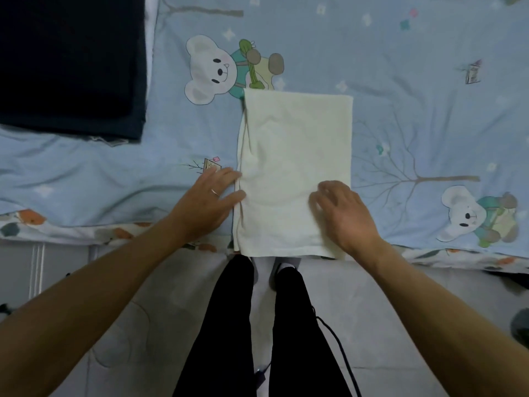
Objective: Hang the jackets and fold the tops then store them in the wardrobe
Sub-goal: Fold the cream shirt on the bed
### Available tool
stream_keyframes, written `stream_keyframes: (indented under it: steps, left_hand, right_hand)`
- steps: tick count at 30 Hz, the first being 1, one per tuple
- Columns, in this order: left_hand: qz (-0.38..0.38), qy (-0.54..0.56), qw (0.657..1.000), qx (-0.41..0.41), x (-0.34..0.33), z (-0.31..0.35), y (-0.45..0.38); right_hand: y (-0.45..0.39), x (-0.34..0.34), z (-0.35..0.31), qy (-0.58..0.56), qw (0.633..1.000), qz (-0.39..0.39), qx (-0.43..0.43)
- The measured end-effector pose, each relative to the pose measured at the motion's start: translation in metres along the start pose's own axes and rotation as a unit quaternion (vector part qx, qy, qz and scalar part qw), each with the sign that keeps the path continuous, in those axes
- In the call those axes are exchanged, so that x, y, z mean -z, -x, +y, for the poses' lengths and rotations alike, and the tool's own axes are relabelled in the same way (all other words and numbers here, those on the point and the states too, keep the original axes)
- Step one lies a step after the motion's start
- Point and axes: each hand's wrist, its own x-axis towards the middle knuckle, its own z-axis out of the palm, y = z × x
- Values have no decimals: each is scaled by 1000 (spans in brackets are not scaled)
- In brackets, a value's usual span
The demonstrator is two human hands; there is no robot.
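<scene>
A cream top (294, 156) lies folded into a long rectangle on the bed, its near end hanging slightly over the bed's edge. My left hand (210, 199) rests flat beside the top's left edge, fingertips touching the fabric. Over the top's lower right part is my right hand (343, 216), fingers loosely bent with the tips pressing the cloth. A dark navy garment (71, 64) lies folded flat at the far left of the bed.
The bed is covered by a light blue sheet (415, 110) printed with bears and trees. Its near edge runs across the view at my knees. My legs in black trousers stand on a pale tiled floor (160, 310), where a black cable (337, 342) trails.
</scene>
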Motion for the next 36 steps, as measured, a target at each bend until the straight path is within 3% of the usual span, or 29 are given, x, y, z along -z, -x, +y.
stream_keyframes:
  steps: [2,5,8,11,14,17,19,21,23,24,26,27,32,36]
  left_hand:
    - [2,-9,999,-32,-4,10,-8]
    - [-77,-53,992,-89,-10,16,-21]
    - [-111,-54,990,-75,-15,9,-23]
    - [-141,-58,987,-56,-13,14,-18]
    - [-134,-12,991,-9,-11,21,-18]
    - [-73,144,981,109,12,25,-35]
    - [-17,315,912,261,40,29,-61]
    - [43,400,821,406,61,24,-97]
    - [73,469,707,525,63,12,-125]
    - [79,510,644,564,61,4,-136]
    - [58,554,569,605,51,-7,-146]
    - [45,548,566,614,47,-8,-147]
    - [88,441,655,607,35,-15,-168]
    - [92,360,700,610,24,-13,-162]
  right_hand:
    - [6,-4,16,48,997,-1,52]
    - [11,-15,34,131,987,-23,85]
    - [15,-24,46,151,984,-21,91]
    - [28,-34,62,136,979,-17,153]
    - [27,-34,70,65,983,-36,166]
    - [8,5,60,-161,985,2,63]
    - [-18,35,53,-320,943,40,-80]
    - [-53,62,49,-452,857,93,-231]
    - [-84,71,49,-530,775,93,-332]
    - [-96,69,52,-525,769,67,-358]
    - [-109,56,57,-492,783,15,-380]
    - [-112,50,58,-484,786,11,-385]
    - [-136,45,63,-471,799,72,-368]
    - [-132,34,64,-408,833,93,-362]
